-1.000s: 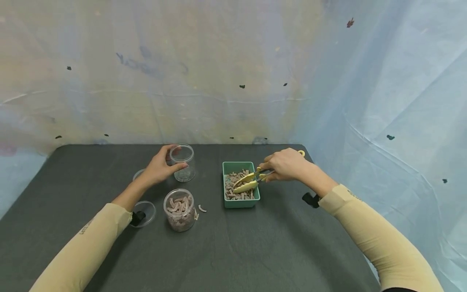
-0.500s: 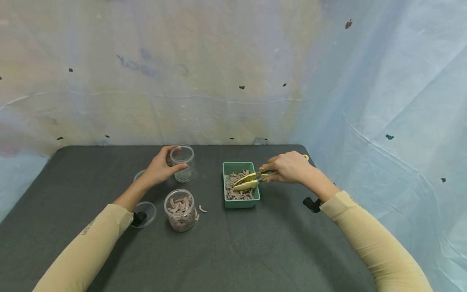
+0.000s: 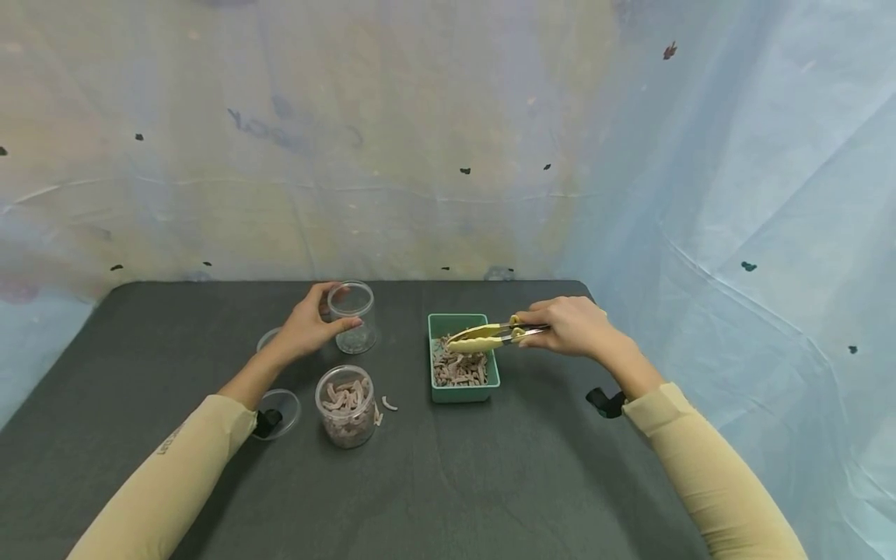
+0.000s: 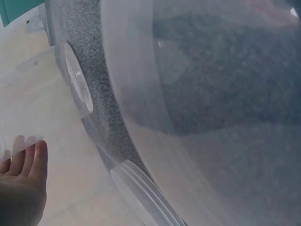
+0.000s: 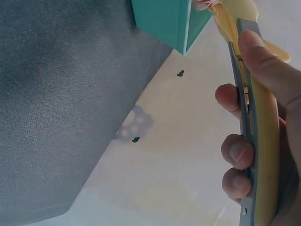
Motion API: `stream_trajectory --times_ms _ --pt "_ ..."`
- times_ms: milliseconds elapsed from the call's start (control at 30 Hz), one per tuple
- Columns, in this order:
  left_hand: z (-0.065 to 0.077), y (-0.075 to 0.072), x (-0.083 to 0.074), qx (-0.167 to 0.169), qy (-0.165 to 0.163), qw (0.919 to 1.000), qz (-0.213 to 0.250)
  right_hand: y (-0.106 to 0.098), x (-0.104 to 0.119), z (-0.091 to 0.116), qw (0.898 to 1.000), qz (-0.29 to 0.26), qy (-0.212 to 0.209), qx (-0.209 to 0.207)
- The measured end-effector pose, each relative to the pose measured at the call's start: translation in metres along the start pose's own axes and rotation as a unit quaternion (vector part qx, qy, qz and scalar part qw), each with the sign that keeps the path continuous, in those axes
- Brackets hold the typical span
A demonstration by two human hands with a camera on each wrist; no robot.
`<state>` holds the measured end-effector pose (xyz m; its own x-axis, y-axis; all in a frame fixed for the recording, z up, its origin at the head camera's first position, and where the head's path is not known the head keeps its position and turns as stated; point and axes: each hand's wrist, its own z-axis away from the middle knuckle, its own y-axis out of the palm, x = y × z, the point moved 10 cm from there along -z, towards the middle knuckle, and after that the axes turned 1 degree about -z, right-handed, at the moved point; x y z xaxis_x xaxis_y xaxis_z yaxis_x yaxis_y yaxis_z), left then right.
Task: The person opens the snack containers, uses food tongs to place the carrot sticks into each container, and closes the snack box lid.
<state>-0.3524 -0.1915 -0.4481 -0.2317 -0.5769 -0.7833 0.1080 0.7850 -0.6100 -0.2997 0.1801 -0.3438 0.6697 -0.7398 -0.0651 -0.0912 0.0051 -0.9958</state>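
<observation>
My left hand [image 3: 308,323] grips a clear plastic jar [image 3: 358,338] near its rim, thumb on the near side. Nothing shows inside this jar; in the left wrist view its base [image 4: 79,80] is close to the tabletop. My right hand [image 3: 577,327] holds yellow-tipped metal tongs [image 3: 483,338], its fingers curled round the handles in the right wrist view. The tong tips are over a green rectangular tray [image 3: 465,395] of small brownish-grey strips [image 3: 460,369]. A pinkish bit [image 5: 203,4] shows at the tips there, partly cut off by the frame edge.
A second clear jar [image 3: 346,428], filled with similar strips, stands nearer on the dark table [image 3: 448,482]. A loose strip [image 3: 389,404] lies beside it. Clear round lids [image 3: 290,424] lie by the left forearm. Plastic sheeting [image 3: 420,117] hangs behind the table.
The tongs have risen slightly from among the strips and shifted a little right with my right hand. My left hand and the jar have stayed in place.
</observation>
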Motion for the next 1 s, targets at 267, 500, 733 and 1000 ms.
stream_trajectory --times_ms 267,500,733,1000 --pt "-0.001 0.000 -0.001 -0.002 0.005 1.0000 0.005 -0.009 -0.011 0.005 0.999 -0.029 0.026 -0.033" --pt "-0.001 0.000 -0.002 -0.006 0.009 0.9999 0.009 -0.012 -0.009 0.004 0.998 -0.033 0.019 -0.040" --pt "-0.002 0.000 -0.001 -0.007 0.016 0.9998 0.012 -0.015 -0.009 0.002 0.998 -0.041 0.016 -0.054" --pt "-0.001 -0.001 0.000 -0.008 0.007 0.9999 0.008 -0.027 -0.008 -0.006 0.995 -0.063 0.015 -0.076"
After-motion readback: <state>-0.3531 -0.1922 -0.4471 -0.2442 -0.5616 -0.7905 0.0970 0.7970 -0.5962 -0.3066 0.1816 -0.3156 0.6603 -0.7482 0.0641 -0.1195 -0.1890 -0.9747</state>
